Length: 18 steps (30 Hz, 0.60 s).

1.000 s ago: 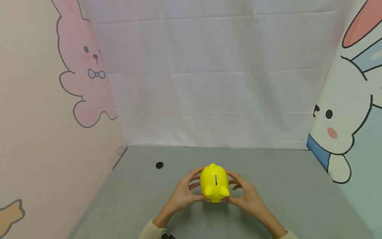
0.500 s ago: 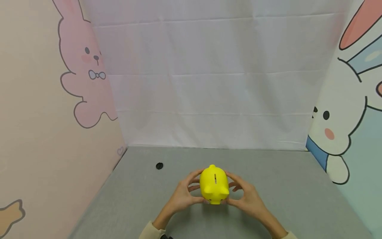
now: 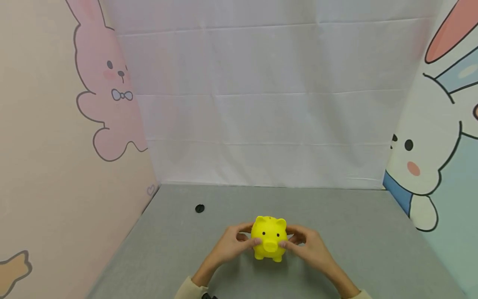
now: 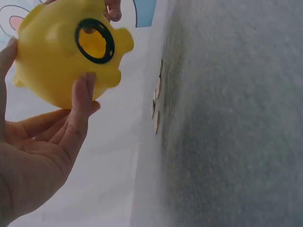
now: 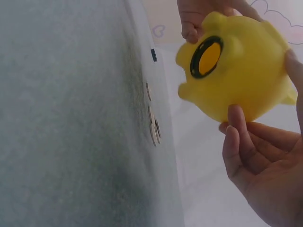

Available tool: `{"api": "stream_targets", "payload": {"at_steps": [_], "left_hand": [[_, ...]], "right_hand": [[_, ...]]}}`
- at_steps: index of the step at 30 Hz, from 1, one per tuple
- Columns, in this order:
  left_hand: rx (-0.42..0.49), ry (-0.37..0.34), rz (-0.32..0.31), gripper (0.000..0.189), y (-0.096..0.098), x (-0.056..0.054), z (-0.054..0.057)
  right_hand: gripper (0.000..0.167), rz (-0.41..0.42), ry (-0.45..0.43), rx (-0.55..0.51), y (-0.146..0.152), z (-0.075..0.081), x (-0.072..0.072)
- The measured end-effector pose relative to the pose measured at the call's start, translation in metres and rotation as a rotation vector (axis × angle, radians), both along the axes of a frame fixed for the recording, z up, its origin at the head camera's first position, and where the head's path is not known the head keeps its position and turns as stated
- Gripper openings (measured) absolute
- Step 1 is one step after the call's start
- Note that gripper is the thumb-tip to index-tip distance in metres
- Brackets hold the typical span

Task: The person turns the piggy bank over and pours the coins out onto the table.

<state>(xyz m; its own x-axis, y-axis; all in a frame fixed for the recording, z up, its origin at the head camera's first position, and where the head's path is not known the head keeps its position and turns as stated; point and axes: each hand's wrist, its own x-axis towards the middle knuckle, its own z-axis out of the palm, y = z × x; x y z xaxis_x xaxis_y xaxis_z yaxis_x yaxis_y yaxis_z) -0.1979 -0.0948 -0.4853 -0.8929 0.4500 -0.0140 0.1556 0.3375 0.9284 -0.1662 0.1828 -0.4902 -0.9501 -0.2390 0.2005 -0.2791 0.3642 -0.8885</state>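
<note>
A yellow piggy bank (image 3: 269, 233) is held up over the grey table, its snout, eyes and ears toward me. My left hand (image 3: 230, 245) grips one side, thumb at the cheek and fingers behind. On the opposite side my right hand (image 3: 313, 248) holds it in the same way. Both wrist views show its underside, where a black rim (image 4: 110, 41) surrounds an uncovered round hole. Several coins (image 4: 156, 101) lie flat on the table below the bank; the bank and hands hide them in the head view.
A small black round plug (image 3: 199, 208) lies on the grey table (image 3: 343, 224) toward the back left. White cloth (image 3: 261, 116) hangs along the back edge, and walls with cartoon rabbits stand at both sides.
The piggy bank has tilted from slot side toward me to face toward me, its feet now showing below. Both hands turned with it and keep their hold. The black plug stays put.
</note>
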Motion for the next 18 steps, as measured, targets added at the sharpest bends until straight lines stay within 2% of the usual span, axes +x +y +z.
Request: {"api": "stream_targets", "payload": {"at_steps": [6,14,18], "left_hand": [[-0.014,-0.008,-0.002,0.053,0.0061,-0.0006,-0.0025],[0.000,-0.020,-0.017,0.054,0.0065,-0.0011,-0.0036],[-0.044,-0.022,-0.015,0.062,0.0039,-0.0022,-0.0027]], "right_hand": [[0.035,0.029,-0.102,0.042,-0.0008,0.0036,-0.0016],[0.037,0.059,-0.120,0.047,0.0011,0.0007,-0.0047],[0.046,0.075,-0.108,0.039,0.0032,-0.0018,-0.0067]]}}
